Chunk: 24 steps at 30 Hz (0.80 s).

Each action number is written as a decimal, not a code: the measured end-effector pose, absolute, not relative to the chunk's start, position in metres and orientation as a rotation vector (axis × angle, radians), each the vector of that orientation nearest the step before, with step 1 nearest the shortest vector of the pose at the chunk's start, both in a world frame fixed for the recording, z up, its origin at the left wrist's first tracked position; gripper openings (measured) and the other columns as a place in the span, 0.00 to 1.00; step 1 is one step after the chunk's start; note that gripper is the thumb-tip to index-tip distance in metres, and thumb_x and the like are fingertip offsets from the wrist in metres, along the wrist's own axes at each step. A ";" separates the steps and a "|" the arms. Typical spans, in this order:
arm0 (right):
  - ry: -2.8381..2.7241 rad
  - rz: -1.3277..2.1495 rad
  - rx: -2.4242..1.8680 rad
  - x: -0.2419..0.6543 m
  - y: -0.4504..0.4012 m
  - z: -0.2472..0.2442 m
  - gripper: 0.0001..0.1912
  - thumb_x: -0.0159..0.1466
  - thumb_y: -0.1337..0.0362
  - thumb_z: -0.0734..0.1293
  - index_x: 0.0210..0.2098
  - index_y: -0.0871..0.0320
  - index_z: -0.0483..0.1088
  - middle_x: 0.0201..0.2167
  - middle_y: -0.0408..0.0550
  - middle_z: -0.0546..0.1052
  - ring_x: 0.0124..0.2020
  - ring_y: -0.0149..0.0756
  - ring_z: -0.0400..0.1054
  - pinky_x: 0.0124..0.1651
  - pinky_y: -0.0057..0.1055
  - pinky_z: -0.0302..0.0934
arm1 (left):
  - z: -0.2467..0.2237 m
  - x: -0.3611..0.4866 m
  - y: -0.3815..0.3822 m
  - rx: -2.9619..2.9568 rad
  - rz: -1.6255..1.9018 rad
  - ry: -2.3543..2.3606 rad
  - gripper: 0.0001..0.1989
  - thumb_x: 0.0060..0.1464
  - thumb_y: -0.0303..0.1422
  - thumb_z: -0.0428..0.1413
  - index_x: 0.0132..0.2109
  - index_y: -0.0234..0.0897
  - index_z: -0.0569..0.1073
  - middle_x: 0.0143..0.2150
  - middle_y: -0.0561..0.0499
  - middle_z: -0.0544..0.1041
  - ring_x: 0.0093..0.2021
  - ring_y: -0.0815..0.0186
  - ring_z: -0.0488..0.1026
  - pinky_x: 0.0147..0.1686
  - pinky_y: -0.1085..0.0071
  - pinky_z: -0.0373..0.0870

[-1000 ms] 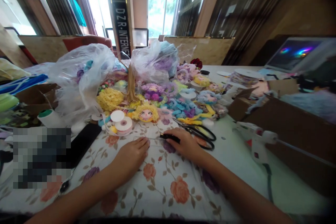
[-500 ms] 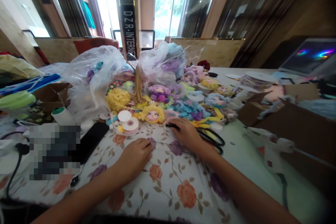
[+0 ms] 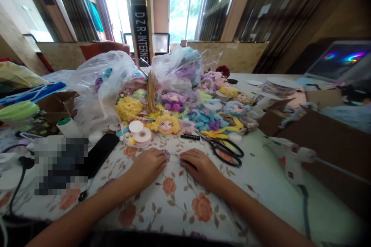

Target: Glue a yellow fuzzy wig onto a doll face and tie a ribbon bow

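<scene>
My left hand (image 3: pixel 149 166) rests on the flowered cloth (image 3: pixel 171 208), its fingers closed together and pointing right. Facing it across a small gap is my right hand (image 3: pixel 199 166), a ring on one finger, its fingers closed and curled. Whatever either hand pinches, if anything, is too small to make out. Beyond the hands lie a doll head (image 3: pixel 166 124) with yellow curly hair, a short black stick (image 3: pixel 190 137) and black-handled scissors (image 3: pixel 224 150). Ribbon spools (image 3: pixel 142 137) sit to the left of the doll head.
A heap of coloured yarn pieces (image 3: pixel 208 119) and clear plastic bags (image 3: pixel 176 69) fills the back. At left lie a black phone-like slab (image 3: pixel 101 154) and a thread spool (image 3: pixel 68 127). A glue gun (image 3: pixel 294 162) and cardboard box (image 3: pixel 327 142) stand right.
My right hand has let go of the black stick and come nearer to me, opposite my left hand. The stick and scissors now show fully. My left hand has barely shifted.
</scene>
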State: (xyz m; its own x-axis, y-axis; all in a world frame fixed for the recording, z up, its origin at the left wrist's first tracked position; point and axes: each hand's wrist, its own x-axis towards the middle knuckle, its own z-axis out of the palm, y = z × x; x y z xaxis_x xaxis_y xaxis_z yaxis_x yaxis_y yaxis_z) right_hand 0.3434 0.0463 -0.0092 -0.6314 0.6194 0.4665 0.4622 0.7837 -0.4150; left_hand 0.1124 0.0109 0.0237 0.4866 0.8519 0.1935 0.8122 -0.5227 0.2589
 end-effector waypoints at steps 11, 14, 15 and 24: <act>-2.345 0.317 -0.804 0.342 0.046 -0.009 0.10 0.64 0.69 0.62 0.42 0.56 0.72 0.40 0.52 0.78 0.43 0.41 0.70 0.47 0.40 0.65 | 0.056 0.068 0.073 2.184 1.015 1.791 0.16 0.56 0.32 0.50 0.49 0.35 0.73 0.42 0.44 0.79 0.41 0.59 0.76 0.45 0.61 0.71; -2.347 0.315 -0.799 0.342 0.046 -0.007 0.10 0.64 0.69 0.62 0.42 0.56 0.72 0.39 0.52 0.78 0.42 0.41 0.70 0.46 0.40 0.66 | 0.047 0.078 0.084 2.174 1.035 1.756 0.17 0.54 0.34 0.52 0.51 0.35 0.70 0.45 0.43 0.77 0.45 0.58 0.74 0.46 0.60 0.71; -2.349 0.316 -0.798 0.342 0.046 -0.007 0.10 0.64 0.70 0.62 0.42 0.56 0.72 0.39 0.52 0.78 0.42 0.41 0.70 0.46 0.39 0.65 | 0.043 0.083 0.088 2.197 1.040 1.772 0.18 0.54 0.35 0.52 0.51 0.35 0.70 0.47 0.42 0.76 0.48 0.56 0.73 0.48 0.59 0.69; -2.193 0.413 -0.938 0.340 0.055 0.002 0.12 0.62 0.69 0.64 0.45 0.57 0.72 0.42 0.53 0.77 0.44 0.42 0.71 0.48 0.40 0.66 | 0.021 0.109 0.117 1.913 1.115 1.976 0.26 0.48 0.38 0.59 0.52 0.31 0.62 0.50 0.36 0.68 0.52 0.50 0.68 0.50 0.53 0.64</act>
State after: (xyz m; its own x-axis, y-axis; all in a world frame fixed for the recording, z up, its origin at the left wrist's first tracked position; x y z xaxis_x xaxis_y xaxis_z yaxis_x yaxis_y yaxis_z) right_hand 0.3397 0.0551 0.0016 -0.4879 0.7276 0.4822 0.5023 0.6858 -0.5266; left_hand 0.1094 0.1166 0.0213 -0.1600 0.9169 0.3657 0.7869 -0.1052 0.6080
